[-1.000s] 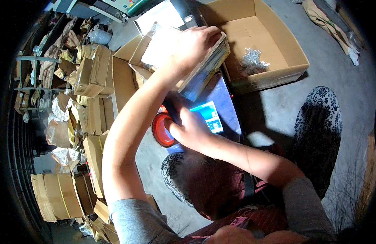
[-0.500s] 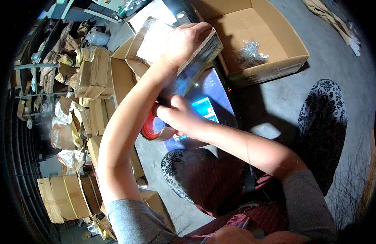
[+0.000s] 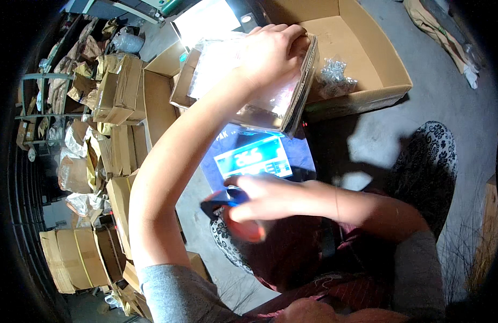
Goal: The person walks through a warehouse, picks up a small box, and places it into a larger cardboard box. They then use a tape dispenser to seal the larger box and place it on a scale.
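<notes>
My left hand point(image 3: 276, 56) reaches across a small cardboard box point(image 3: 297, 110), its fingers curled over the far right wall. Clear plastic packaging point(image 3: 214, 59) shows inside that box. My right hand point(image 3: 268, 196) is wrapped round a blue and black tape dispenser point(image 3: 219, 202), slightly blurred by motion; an orange-red tape roll point(image 3: 251, 231) shows below the fingers. Between my hands lies a blue scale panel point(image 3: 300, 153) with a lit display point(image 3: 254, 156). The box sits just beyond the panel, and its underside is hidden.
A larger open carton point(image 3: 367, 48) at the far right holds small clear bags point(image 3: 335, 75). Stacked cartons point(image 3: 122, 91) and shelves with wrapped parcels point(image 3: 60, 75) line the left. My patterned shoe point(image 3: 435, 156) rests on the grey floor to the right.
The small box has gone from steeply tilted to flatter, its contents facing up. My right hand has drawn back toward me with the tape dispenser, uncovering the display.
</notes>
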The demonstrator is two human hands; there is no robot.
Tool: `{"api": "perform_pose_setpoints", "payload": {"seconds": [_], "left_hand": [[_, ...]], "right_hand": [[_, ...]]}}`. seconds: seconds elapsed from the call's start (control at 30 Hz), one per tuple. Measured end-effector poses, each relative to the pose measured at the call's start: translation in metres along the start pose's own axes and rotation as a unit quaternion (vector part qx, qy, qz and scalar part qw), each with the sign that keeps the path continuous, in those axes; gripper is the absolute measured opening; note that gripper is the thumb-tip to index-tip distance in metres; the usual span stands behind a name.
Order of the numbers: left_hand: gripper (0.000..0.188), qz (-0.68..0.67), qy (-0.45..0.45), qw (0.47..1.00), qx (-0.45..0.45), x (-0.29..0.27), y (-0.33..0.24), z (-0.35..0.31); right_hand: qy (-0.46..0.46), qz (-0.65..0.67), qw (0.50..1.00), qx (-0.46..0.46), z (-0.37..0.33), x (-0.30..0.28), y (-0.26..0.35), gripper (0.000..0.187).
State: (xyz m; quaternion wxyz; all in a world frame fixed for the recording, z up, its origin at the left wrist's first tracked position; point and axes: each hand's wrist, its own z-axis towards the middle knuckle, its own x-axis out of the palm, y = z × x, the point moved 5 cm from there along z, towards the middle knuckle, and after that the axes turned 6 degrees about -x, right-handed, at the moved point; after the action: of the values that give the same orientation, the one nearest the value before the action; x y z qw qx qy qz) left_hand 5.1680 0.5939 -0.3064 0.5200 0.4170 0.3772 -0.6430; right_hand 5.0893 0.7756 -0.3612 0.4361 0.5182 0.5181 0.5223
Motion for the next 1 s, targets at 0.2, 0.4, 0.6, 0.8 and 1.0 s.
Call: {"api": "perform_pose_setpoints", "payload": {"seconds": [0.2,0.4,0.6,0.8,1.0], "left_hand": [[0.036,-0.148,-0.137,0.979,0.034,-0.08,0.007,-0.01],[0.011,-0.53,0.102,0.841,0.025,-0.118,-0.06,-0.141],[0.016,-0.45,0.155,0.845,-0.243,-0.044,-0.01,-0.16],[0.021,-0.536,-0.174,0.672,-0.481,-0.048,0.067,-0.228],[0.056,-0.62,-0.222,0.606,-0.445,-0.031,0.06,-0.194]], "right_hand": [[0.069,0.12,0.99,-0.014,-0.119,-0.071,0.03,0.075],[-0.047,0.463,0.839,-0.281,-0.176,-0.203,0.068,0.071],[-0.267,0.614,0.699,-0.251,-0.106,-0.272,-0.01,0.046],[-0.121,0.515,0.822,-0.211,-0.095,-0.212,0.004,0.035],[-0.197,0.451,0.819,-0.296,-0.073,-0.212,0.02,0.046]]}}
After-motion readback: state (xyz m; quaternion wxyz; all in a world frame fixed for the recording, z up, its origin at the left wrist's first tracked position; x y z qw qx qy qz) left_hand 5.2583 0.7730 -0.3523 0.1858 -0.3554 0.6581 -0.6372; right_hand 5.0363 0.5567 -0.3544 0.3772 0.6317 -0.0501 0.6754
